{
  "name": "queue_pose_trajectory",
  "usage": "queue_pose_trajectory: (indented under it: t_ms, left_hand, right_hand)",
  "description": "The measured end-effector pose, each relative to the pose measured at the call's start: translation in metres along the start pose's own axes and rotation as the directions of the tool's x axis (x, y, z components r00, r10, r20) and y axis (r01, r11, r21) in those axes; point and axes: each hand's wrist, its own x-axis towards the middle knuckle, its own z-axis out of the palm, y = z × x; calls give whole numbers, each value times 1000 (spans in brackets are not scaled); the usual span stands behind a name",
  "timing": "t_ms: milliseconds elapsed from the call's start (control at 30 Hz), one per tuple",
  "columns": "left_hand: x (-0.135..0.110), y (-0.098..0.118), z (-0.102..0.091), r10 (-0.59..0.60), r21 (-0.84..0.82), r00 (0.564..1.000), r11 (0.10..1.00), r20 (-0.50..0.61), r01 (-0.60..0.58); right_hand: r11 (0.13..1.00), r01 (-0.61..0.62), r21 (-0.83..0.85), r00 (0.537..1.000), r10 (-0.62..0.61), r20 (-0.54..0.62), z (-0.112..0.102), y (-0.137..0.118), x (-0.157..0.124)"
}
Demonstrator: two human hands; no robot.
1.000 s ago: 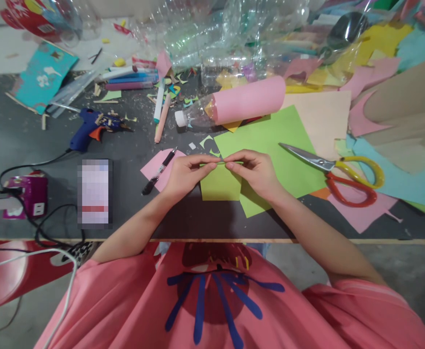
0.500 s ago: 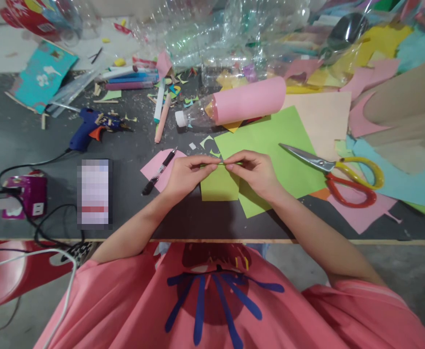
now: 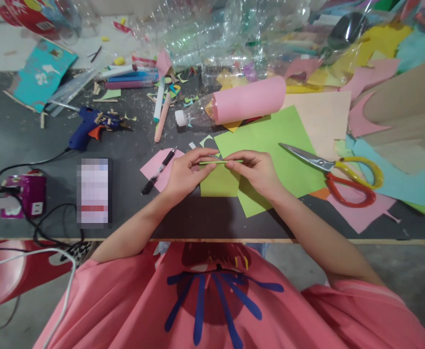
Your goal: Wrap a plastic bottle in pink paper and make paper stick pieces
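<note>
**Small green sheet held with its narrow strip running left to right**

The small green sheet is just above the near part of the table, in front of the person. Along its far side is a bright green strip, folded or rolled; which cannot be told. The strip's long axis lies crosswise, roughly parallel to the table's near edge, one end pointing left, the other right; the flat part extends toward the body. The right hand is nearly closed, thumb and forefinger pinching the strip. The left hand has its thumb against the strip, its forefinger arched slightly beyond; whether it grips cannot be told. Right of the sheet lies a larger green sheet, with scissors resting over it, blades pointing left.
</note>
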Motion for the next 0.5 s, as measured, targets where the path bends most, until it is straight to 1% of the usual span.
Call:
queue_pose_trajectory:
  t_ms: [100,233,400,500]
  left_hand:
    - [2,0,-1,23,20,1000,1000,21,-24]
    - [3,-2,-2,31,34,998,999,58,-33]
    - [3,-3,-2,40,69,998,997,47,-43]
    - [3,-4,-2,43,94,998,995,37,-47]
  right_hand:
    - [1000,22,1,1000,-22,-12,0,0,0]
    - [1000,19,-25,1000,-19,-7,0,-2,0]
    - [996,72,-54,997,-73,-20,0,-1,0]
    - [994,81,-74,996,-84,-28,0,-1,-1]
